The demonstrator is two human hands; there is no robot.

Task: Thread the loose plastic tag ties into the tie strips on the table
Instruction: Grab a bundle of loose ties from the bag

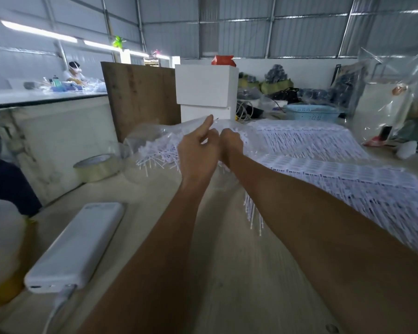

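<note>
Left hand [198,150] and right hand [231,143], fingers curled, meet over loose tie pile [159,154], likely picking ties for threading; held item unclear.

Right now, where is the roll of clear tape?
In the head view the roll of clear tape lies flat on the table's left side, beyond the white power bank and left of the loose ties.

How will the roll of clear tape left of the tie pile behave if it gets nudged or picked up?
The tape roll lies flat on its side on the table, so a nudge would probably slide it, not roll it. Stood on edge, it likely rolls. Its open core suggests it is light and rigid, easy to hook with a finger.
</note>
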